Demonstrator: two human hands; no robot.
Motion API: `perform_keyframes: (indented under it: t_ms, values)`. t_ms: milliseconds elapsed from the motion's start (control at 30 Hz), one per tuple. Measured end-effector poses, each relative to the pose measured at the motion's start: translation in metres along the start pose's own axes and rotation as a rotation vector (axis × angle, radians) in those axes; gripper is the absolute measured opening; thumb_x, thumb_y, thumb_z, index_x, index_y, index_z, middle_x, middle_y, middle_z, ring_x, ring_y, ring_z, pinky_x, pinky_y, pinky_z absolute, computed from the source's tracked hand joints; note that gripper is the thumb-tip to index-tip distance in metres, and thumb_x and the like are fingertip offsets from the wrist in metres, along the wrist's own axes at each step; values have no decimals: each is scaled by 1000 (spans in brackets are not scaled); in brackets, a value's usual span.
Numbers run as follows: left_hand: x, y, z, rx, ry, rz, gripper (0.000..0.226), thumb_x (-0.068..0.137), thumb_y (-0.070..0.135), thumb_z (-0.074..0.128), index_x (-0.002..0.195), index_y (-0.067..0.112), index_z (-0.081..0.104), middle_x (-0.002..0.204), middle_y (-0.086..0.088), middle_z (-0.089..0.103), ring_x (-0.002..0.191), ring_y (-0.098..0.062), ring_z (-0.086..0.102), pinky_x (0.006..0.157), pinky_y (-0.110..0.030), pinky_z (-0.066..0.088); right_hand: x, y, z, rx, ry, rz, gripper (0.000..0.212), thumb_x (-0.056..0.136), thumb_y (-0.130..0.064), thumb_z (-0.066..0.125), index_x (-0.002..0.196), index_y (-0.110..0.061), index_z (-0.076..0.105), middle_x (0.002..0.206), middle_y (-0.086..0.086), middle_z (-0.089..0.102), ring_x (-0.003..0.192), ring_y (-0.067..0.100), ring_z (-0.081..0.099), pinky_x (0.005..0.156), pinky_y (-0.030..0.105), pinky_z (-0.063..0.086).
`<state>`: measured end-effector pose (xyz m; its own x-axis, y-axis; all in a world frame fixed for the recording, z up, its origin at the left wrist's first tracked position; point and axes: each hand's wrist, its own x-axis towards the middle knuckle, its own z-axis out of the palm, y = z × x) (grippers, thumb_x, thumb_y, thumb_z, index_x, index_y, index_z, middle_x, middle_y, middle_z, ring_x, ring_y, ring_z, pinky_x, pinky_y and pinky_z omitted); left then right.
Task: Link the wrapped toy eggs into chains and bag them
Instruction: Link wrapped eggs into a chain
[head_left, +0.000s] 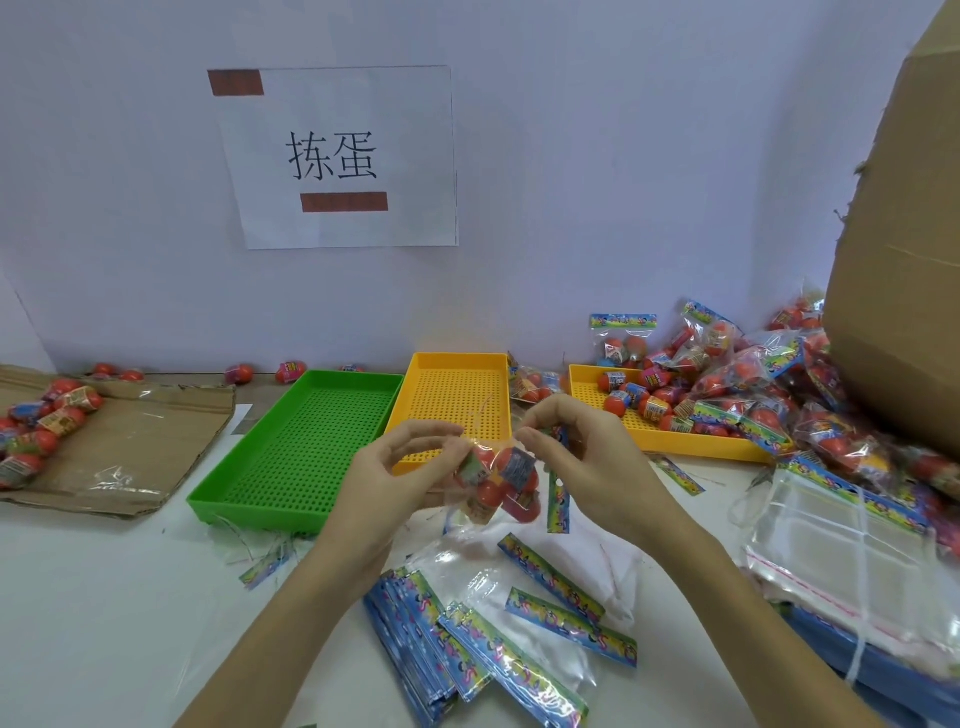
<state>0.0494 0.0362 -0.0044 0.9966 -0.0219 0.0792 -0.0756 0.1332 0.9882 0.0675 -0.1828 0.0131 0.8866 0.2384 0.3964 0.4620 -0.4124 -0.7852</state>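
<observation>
A clear plastic bag (501, 488) with several red wrapped toy eggs inside hangs in mid-air over the table's middle. My left hand (400, 467) pinches the bag's top edge on the left side. My right hand (566, 441) pinches the top on the right side, where the bag's colourful header strip (558, 499) dangles. Loose wrapped eggs (644, 400) lie in the right yellow tray (691, 447). More linked eggs (47, 421) rest on flat cardboard (135, 441) at the left.
A green tray (249, 499) and a middle yellow tray (457, 364) stand behind my hands. Empty header bags (498, 639) lie fanned at the front. A bundle of clear bags (841, 561) sits right, filled bags (769, 384) are piled behind it, beside a big cardboard box (904, 260).
</observation>
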Motion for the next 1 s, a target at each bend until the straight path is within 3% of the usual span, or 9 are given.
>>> perform_keyframes:
  t_ms: [133,233,300,400,500,600,700,833,1000]
  values:
    - [3,-6,-3,412,23,173,30,80,58,75,91,32,85,122,8,74,118,-18,68,96,-31,57,0,2,0,-6,-5,-3,7,102,-20,61,98,-26,63,97,-8,68,89,4,64,73,20,56]
    - [4,-11,-4,1009,126,447,43,94,75,50,101,46,80,170,4,29,158,-20,17,121,-54,28,0,3,1,-25,-5,-1,5,103,-21,59,100,-24,62,98,-8,67,92,5,64,75,19,56]
    - [3,-12,-5,1132,122,614,40,97,68,47,102,46,80,174,2,16,161,-22,8,121,-64,18,0,3,3,-42,-6,-1,5,103,-22,58,101,-25,62,100,-8,68,96,6,64,78,20,57]
    - [2,-7,-3,868,97,577,25,95,58,64,92,41,82,167,6,36,156,-15,26,119,-58,26,0,3,3,-12,10,-8,6,103,-22,58,100,-24,63,98,-11,68,96,3,65,75,18,57]
    - [-1,-2,3,539,118,357,12,83,45,78,89,36,83,133,17,66,131,-2,55,113,-52,43,0,0,1,32,20,-17,6,102,-21,59,99,-22,64,95,-12,67,94,0,64,72,15,54]
    - [-2,2,3,191,85,145,19,74,34,86,87,20,85,102,1,80,104,-20,73,94,-42,59,0,-1,1,33,43,-7,4,100,-21,62,97,-22,66,97,-6,70,94,7,67,73,19,57]
    - [-1,4,-1,35,63,11,28,71,33,87,91,13,84,99,-7,81,97,-17,75,86,-28,53,2,-2,1,-8,102,30,2,97,-23,68,95,-23,69,95,-6,71,91,11,66,75,22,57]
    - [0,1,1,-156,16,-40,37,73,26,85,98,0,76,100,-14,78,89,-20,72,81,-26,58,1,-4,3,-8,154,34,3,96,-24,68,94,-24,69,89,-9,69,83,4,62,73,16,52]
    - [-2,2,4,-86,-26,10,35,73,35,86,94,8,82,102,-13,78,82,-18,73,79,-27,61,1,-3,1,24,154,28,3,97,-21,68,96,-20,71,89,-8,70,84,5,64,75,17,53]
